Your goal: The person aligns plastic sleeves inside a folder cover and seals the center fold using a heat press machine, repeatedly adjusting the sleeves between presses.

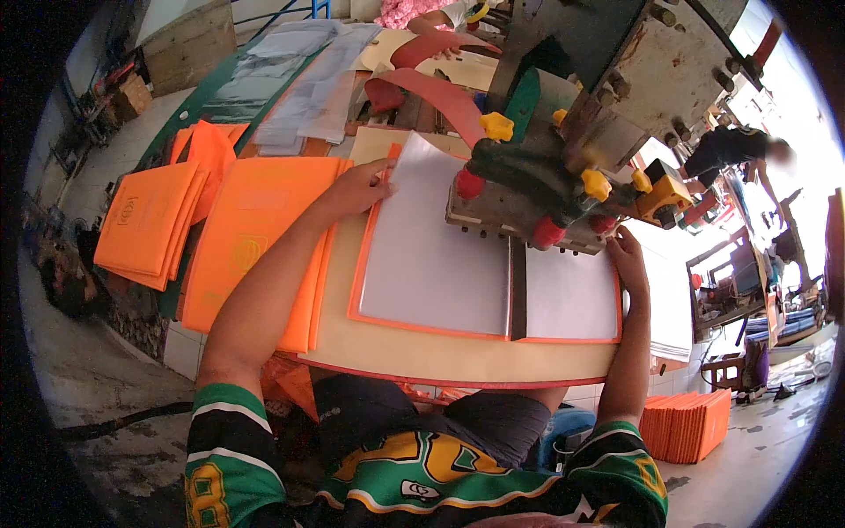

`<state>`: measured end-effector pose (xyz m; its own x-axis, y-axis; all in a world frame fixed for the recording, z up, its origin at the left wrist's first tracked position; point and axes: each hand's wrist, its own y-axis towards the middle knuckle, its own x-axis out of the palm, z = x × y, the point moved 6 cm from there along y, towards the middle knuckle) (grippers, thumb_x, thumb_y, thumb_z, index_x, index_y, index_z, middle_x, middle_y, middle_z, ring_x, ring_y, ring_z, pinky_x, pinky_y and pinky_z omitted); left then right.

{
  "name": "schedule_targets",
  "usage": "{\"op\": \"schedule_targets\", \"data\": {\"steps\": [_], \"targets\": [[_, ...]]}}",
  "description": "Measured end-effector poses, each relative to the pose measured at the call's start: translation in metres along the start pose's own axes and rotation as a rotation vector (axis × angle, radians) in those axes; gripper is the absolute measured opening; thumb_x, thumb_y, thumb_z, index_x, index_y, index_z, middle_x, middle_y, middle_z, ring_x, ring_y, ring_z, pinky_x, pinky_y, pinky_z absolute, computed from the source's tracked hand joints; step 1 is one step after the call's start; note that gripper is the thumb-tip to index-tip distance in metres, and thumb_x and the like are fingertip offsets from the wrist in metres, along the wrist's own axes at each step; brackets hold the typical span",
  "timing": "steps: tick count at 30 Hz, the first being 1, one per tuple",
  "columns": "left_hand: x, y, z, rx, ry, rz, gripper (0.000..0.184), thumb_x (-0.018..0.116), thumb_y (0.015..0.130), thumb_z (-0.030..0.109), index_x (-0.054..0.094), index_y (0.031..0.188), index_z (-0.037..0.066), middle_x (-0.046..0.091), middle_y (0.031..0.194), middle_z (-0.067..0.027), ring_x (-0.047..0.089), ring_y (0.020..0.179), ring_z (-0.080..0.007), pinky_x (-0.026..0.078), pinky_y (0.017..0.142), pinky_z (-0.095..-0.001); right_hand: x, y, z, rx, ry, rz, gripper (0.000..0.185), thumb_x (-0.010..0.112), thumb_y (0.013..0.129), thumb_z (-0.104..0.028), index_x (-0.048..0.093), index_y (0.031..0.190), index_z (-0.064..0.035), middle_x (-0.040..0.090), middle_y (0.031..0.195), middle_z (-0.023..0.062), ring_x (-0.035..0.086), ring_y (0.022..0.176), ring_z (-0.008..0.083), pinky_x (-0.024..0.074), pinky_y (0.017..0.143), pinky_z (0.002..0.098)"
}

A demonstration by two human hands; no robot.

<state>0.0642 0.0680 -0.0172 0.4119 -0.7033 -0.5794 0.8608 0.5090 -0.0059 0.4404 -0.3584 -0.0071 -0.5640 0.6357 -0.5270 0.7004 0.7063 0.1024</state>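
An orange folder (354,299) lies spread open on a cream board, with whitish plastic sheets (440,255) over both inner sides and a dark strip (519,290) down its spine. At its upper left edge, my left hand (359,187) grips the border between thumb and fingers. My right hand (627,260) holds the opposite edge, its fingers partly hidden beside the machine. The metal press head (528,216), with yellow knobs and red caps, hangs over the folder's upper middle and hides part of it.
Left of the board lie large orange folders (264,220) and a smaller orange stack (145,220). Clear plastic sheets (308,97) lie behind. An orange pile (687,427) stands on the floor at right. Another person (731,150) is at far right; a co-worker's hand (444,48) shows at the back.
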Motion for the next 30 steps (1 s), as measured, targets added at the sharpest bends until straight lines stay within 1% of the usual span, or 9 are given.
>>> {"op": "schedule_targets", "data": {"steps": [4,8,10,13,17,19,22,28,30], "targets": [[0.001,0.002,0.003,0.07,-0.005,-0.02,0.052,0.069,0.097,0.035,0.053,0.14,0.009,0.073,0.106,-0.0195,0.07,0.096,-0.0221,0.055,0.081,-0.0382,0.001,-0.002,-0.001,0.029,0.038,0.017,0.043,0.059,0.104,-0.021,0.055,0.141,0.0011,0.071,0.107,0.0103,0.064,0.09,0.0125,0.0516,0.08,0.028],[0.0,-0.004,0.009,0.051,0.026,-0.009,0.045,0.068,0.098,0.035,0.055,0.13,0.007,0.074,0.103,-0.0166,0.069,0.094,-0.0201,0.053,0.081,-0.0375,0.001,-0.003,-0.005,-0.034,-0.011,0.018,0.042,0.058,0.104,-0.02,0.056,0.14,0.0016,0.07,0.106,0.0106,0.063,0.09,0.0122,0.0517,0.079,0.0283],[-0.003,-0.004,0.01,0.024,0.001,0.054,0.034,0.068,0.097,0.03,0.059,0.116,0.004,0.07,0.09,-0.0113,0.065,0.083,-0.0188,0.051,0.077,-0.0366,0.0,-0.002,-0.001,0.022,-0.008,0.028,0.041,0.058,0.104,-0.019,0.056,0.14,0.0009,0.071,0.106,0.0106,0.063,0.089,0.0124,0.0517,0.079,0.0285],[-0.002,-0.002,0.011,0.014,0.001,0.008,0.029,0.068,0.097,0.03,0.058,0.104,0.003,0.063,0.081,-0.0057,0.058,0.075,-0.0155,0.049,0.072,-0.0345,0.002,-0.003,-0.011,-0.027,-0.076,0.02,0.033,0.053,0.107,-0.014,0.056,0.136,0.0003,0.071,0.111,0.0082,0.062,0.094,0.0098,0.0515,0.083,0.0266],[-0.002,-0.002,0.011,0.082,-0.011,0.02,0.029,0.067,0.099,0.031,0.059,0.094,0.003,0.057,0.075,-0.002,0.051,0.07,-0.0125,0.045,0.066,-0.0328,0.003,-0.004,-0.007,0.013,-0.002,0.009,0.033,0.053,0.106,-0.014,0.056,0.136,0.0003,0.071,0.112,0.0084,0.062,0.095,0.0099,0.0512,0.084,0.0265],[0.0,0.001,0.006,0.073,-0.039,0.004,0.034,0.065,0.1,0.034,0.06,0.086,0.003,0.057,0.073,-0.0012,0.051,0.067,-0.0113,0.044,0.063,-0.0321,0.003,-0.004,-0.007,-0.023,0.029,0.046,0.039,0.057,0.104,-0.018,0.057,0.139,-0.0012,0.072,0.101,0.0094,0.064,0.084,0.0123,0.0516,0.075,0.0286],[0.001,0.001,0.005,0.037,-0.044,-0.003,0.04,0.066,0.099,0.037,0.06,0.079,0.004,0.055,0.069,-0.001,0.051,0.064,-0.0112,0.044,0.061,-0.0325,0.001,-0.004,-0.007,-0.035,-0.01,0.023,0.04,0.057,0.105,-0.019,0.057,0.14,-0.0011,0.072,0.1,0.0098,0.065,0.082,0.0119,0.0517,0.073,0.0287],[-0.001,-0.007,0.015,-0.068,0.041,-0.065,0.046,0.069,0.097,0.044,0.065,0.08,0.001,0.059,0.07,-0.0008,0.055,0.066,-0.0113,0.047,0.063,-0.0324,0.002,-0.002,-0.003,-0.042,0.038,0.035,0.04,0.058,0.105,-0.022,0.057,0.138,-0.0007,0.068,0.089,0.0037,0.059,0.074,0.0075,0.0475,0.065,0.0261],[0.001,-0.002,0.006,-0.028,0.046,-0.063,0.046,0.07,0.096,0.045,0.065,0.08,0.001,0.06,0.071,-0.0011,0.056,0.067,-0.011,0.047,0.064,-0.0322,0.001,-0.003,-0.003,-0.028,-0.004,0.047,0.04,0.059,0.105,-0.025,0.058,0.138,-0.0009,0.065,0.085,0.0009,0.056,0.071,0.0062,0.0451,0.062,0.025]]}}
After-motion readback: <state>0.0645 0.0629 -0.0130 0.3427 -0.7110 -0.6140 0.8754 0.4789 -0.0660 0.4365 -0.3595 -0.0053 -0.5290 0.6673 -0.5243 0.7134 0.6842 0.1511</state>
